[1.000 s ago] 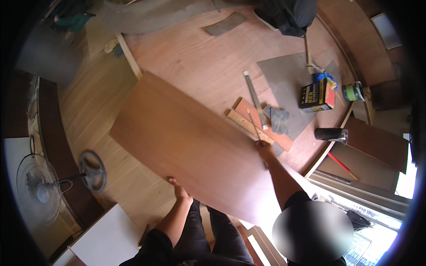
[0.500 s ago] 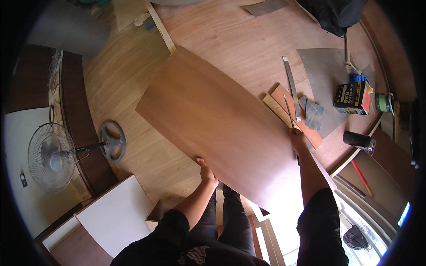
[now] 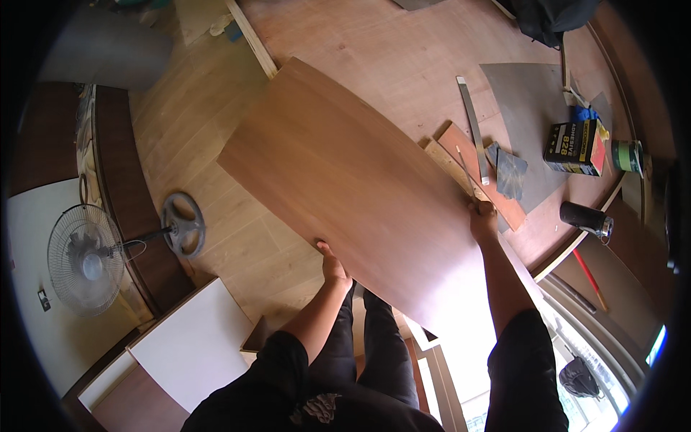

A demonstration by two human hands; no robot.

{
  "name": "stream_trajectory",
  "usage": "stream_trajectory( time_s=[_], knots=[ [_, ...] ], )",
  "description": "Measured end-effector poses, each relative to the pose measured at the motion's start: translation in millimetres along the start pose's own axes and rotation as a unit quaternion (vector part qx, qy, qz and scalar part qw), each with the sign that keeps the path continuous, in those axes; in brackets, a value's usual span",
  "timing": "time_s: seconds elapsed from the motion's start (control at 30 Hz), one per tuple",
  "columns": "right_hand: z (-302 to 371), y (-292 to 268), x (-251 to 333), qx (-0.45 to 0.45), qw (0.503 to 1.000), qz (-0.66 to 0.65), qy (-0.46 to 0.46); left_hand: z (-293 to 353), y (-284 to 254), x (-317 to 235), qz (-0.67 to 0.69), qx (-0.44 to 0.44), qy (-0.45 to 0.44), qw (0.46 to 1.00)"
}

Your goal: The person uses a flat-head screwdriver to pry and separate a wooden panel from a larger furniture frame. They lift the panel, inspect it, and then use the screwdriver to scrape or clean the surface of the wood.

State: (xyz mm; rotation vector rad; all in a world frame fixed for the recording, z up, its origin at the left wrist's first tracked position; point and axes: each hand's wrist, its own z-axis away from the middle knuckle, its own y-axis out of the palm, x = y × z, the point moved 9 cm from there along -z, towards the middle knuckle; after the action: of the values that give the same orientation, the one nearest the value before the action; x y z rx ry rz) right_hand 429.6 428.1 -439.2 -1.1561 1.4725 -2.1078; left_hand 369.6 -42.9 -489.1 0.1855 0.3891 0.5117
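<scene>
I hold a large brown wooden board flat in front of me, above the floor. My left hand grips its near left edge, thumb on top. My right hand grips its right edge, next to short wood strips lying on the plywood floor sheet. The board hides part of the floor and my legs below it.
A standing fan with a round base is at the left. A white panel lies near my left leg. At the right lie a metal ruler, grey gloves, a dark box, a tape roll and a black can.
The board has swung further out in front of me and sits higher in view. Both hands keep their grip on its edges. The view has shifted toward the fan side.
</scene>
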Motion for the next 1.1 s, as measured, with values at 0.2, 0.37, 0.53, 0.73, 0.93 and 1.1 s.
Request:
stream_trajectory(
  time_s=[0.2,0.37,0.53,0.73,0.93,1.1],
  knots=[
    [53.9,-20.9,61.0,0.020,1.000,0.014,0.003,2.8,-52.1,-20.1,-0.198,-0.033,-0.018,0.979],
    [167.3,-7.9,29.2,0.085,0.921,-0.296,0.239,56.7,-86.5,-48.1,-0.629,0.020,0.043,0.776],
    [254.3,-0.3,73.5,0.250,0.836,-0.293,0.391,107.7,-222.8,-3.5,-0.702,0.188,-0.272,0.631],
    [316.3,-9.4,102.4,0.162,0.857,-0.297,0.388,195.8,-6.6,-23.6,-0.618,0.266,-0.337,0.658],
    [338.4,5.6,128.6,0.189,0.793,-0.398,0.421,295.2,248.9,13.1,-0.466,0.633,-0.081,0.613],
    [366.5,27.9,134.2,0.166,0.781,-0.421,0.431,427.7,342.9,30.1,-0.424,0.821,-0.087,0.371]
  ],
)
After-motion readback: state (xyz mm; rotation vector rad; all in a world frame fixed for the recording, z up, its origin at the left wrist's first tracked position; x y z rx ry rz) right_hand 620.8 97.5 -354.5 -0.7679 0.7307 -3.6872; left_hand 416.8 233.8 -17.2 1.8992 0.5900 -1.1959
